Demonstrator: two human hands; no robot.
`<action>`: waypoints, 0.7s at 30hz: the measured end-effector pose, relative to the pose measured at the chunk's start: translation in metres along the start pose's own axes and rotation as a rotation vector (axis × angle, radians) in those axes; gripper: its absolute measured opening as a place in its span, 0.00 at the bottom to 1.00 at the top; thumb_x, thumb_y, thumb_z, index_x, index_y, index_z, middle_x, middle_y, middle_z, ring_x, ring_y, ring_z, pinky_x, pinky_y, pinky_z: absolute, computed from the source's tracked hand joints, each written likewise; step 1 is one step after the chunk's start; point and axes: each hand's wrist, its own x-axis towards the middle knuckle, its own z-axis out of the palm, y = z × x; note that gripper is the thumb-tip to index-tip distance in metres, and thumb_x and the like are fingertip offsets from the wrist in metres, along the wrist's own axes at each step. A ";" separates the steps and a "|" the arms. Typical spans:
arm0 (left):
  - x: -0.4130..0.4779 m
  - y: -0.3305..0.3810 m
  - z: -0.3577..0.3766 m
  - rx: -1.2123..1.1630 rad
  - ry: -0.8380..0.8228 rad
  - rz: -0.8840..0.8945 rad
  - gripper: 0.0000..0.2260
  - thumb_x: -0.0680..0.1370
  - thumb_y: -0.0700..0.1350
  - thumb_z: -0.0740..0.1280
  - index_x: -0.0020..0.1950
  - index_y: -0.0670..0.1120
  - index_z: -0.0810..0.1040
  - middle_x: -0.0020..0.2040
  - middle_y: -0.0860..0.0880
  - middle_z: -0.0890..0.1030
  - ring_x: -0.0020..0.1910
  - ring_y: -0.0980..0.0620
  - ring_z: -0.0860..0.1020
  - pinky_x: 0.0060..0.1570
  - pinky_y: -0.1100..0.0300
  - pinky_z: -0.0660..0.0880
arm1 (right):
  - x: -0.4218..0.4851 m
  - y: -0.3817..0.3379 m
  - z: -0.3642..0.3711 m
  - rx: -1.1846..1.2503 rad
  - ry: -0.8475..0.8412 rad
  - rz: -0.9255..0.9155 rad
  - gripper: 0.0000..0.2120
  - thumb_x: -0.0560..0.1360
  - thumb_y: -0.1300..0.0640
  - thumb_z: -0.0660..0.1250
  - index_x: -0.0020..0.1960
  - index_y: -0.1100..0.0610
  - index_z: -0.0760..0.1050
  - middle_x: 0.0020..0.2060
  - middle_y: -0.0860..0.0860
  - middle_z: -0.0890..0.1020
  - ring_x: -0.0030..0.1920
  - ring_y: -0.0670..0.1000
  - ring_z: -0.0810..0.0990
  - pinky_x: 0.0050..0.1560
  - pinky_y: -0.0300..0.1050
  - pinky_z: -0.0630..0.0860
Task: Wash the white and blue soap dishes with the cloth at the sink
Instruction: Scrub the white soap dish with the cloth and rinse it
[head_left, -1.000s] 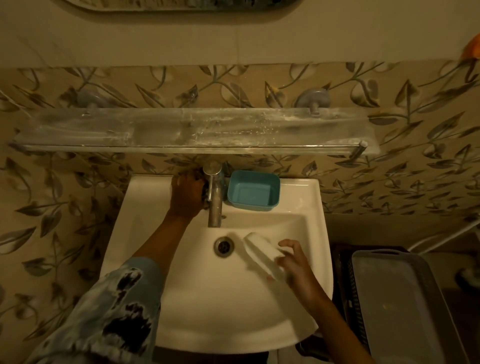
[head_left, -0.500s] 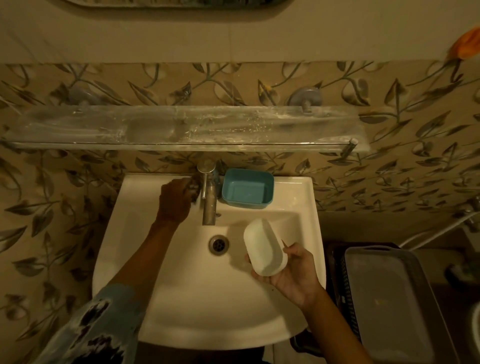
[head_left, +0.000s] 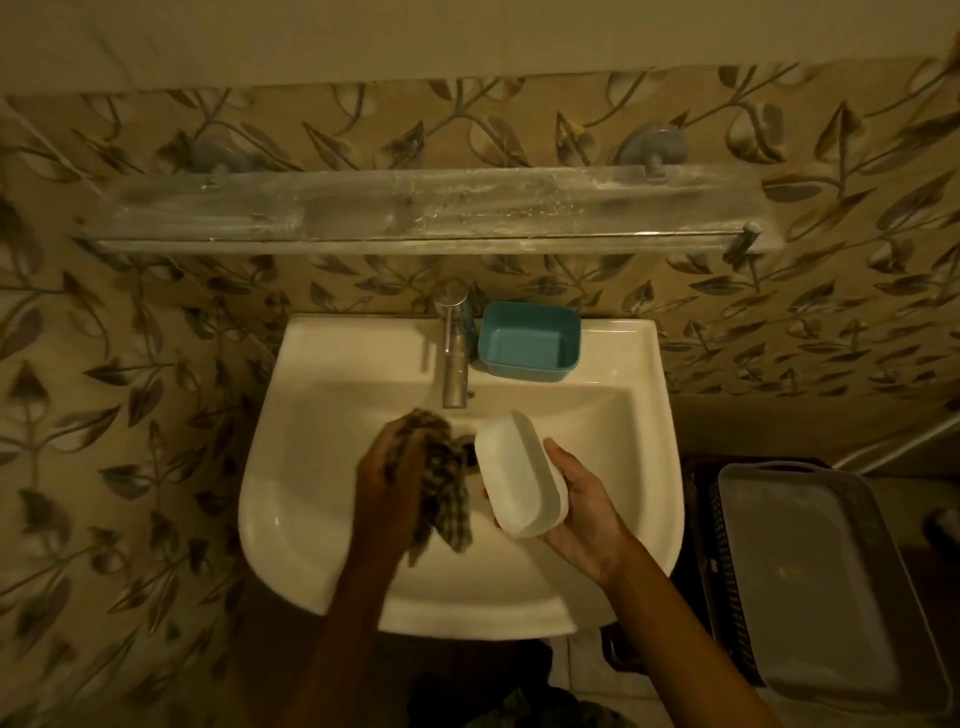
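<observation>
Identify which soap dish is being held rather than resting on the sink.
The white soap dish, in the right hand; the blue soap dish sits beside the tap.

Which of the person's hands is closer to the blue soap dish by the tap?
Right. The right hand holds the white soap dish below the blue soap dish; the left hand, gripping the cloth, is farther left.

You're in a home bathroom: a white ceramic wall-hung sink (head_left: 322, 364) with chrome tap (head_left: 454, 358), leaf-patterned tiles (head_left: 130, 415), clear glass shelf (head_left: 415, 213).
</observation>
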 end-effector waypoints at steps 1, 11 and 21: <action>-0.004 0.004 0.009 0.064 0.001 0.038 0.07 0.79 0.45 0.63 0.56 0.50 0.74 0.42 0.56 0.81 0.38 0.65 0.80 0.38 0.69 0.79 | 0.000 0.005 0.005 -0.033 -0.001 -0.007 0.25 0.76 0.43 0.64 0.66 0.57 0.74 0.59 0.61 0.79 0.56 0.60 0.78 0.54 0.56 0.76; -0.036 -0.032 0.047 0.521 -0.227 0.291 0.15 0.74 0.54 0.59 0.58 0.52 0.77 0.57 0.51 0.79 0.55 0.56 0.72 0.56 0.58 0.73 | -0.007 0.025 0.010 0.020 0.123 -0.024 0.30 0.73 0.46 0.63 0.68 0.64 0.71 0.53 0.62 0.81 0.48 0.57 0.83 0.45 0.48 0.82; -0.036 -0.040 0.040 0.651 -0.252 0.721 0.12 0.74 0.44 0.62 0.53 0.46 0.82 0.51 0.46 0.81 0.54 0.52 0.69 0.52 0.58 0.71 | -0.024 0.045 0.000 0.109 0.216 0.025 0.27 0.77 0.44 0.61 0.67 0.63 0.73 0.65 0.66 0.74 0.67 0.64 0.72 0.70 0.58 0.66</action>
